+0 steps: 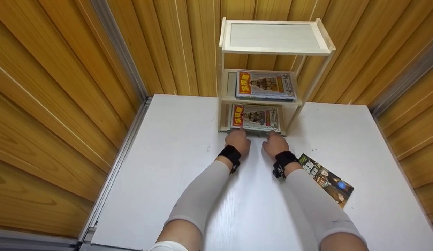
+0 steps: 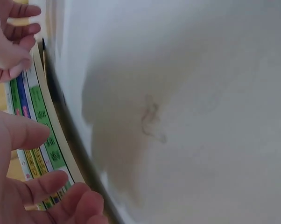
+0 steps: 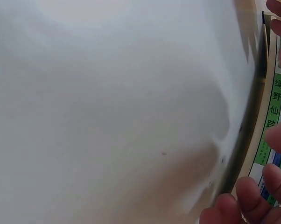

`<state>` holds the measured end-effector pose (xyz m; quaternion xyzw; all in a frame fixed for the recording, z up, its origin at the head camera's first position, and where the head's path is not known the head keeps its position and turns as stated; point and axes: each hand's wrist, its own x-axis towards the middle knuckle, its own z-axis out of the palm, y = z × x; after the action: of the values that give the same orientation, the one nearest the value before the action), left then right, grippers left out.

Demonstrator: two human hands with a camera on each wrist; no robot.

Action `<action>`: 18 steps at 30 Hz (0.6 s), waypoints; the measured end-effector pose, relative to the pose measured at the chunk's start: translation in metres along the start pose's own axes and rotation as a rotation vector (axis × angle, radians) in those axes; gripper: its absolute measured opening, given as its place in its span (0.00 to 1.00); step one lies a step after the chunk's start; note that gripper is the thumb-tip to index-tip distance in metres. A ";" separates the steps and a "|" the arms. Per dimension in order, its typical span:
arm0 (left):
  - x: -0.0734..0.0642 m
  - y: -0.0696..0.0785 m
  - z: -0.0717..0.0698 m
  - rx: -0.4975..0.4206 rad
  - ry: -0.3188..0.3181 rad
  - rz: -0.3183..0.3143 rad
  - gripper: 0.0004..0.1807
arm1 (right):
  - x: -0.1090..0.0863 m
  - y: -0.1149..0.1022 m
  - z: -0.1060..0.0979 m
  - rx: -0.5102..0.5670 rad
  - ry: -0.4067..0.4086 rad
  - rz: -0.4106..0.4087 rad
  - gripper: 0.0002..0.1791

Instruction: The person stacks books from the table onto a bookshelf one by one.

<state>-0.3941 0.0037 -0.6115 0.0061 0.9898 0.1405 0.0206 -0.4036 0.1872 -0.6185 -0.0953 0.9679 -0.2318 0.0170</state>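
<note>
A stack of thin books (image 1: 255, 116) lies on the bottom shelf of a small pale rack, its top cover red, yellow and white. My left hand (image 1: 238, 141) is at the front left of this stack, and my right hand (image 1: 275, 143) is at the front right. In the left wrist view, the left hand's thumb and loosely bent fingers (image 2: 61, 179) are spread before the green and white book spines (image 2: 45, 123). The right wrist view has the right hand's fingers (image 3: 252, 198) likewise bent beside the spines (image 3: 273, 102). Neither hand visibly grips a book; exact contact is unclear.
The rack (image 1: 275, 52) stands against the wood-panelled wall at the back of the white table (image 1: 178, 146). Its middle shelf bears another stack of books (image 1: 265, 85). A dark-covered book (image 1: 328, 181) lies by the right forearm, partly hidden by it.
</note>
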 end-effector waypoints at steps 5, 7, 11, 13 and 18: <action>0.007 -0.005 0.002 0.009 -0.010 0.009 0.25 | 0.005 -0.006 0.000 -0.028 -0.027 0.018 0.25; 0.008 -0.006 0.001 0.005 -0.006 0.014 0.22 | 0.006 -0.007 -0.001 -0.044 -0.029 0.026 0.28; 0.008 -0.007 0.000 -0.013 -0.005 0.023 0.17 | 0.008 -0.005 0.000 -0.061 -0.031 0.034 0.29; 0.008 -0.007 0.000 -0.021 -0.008 0.026 0.17 | 0.008 -0.003 0.001 -0.063 -0.026 0.027 0.27; 0.002 -0.006 -0.001 -0.032 0.028 0.031 0.18 | 0.005 0.004 0.002 -0.052 -0.022 0.008 0.22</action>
<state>-0.3966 -0.0020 -0.6127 0.0193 0.9874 0.1569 0.0044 -0.4092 0.1887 -0.6222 -0.0941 0.9738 -0.2055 0.0260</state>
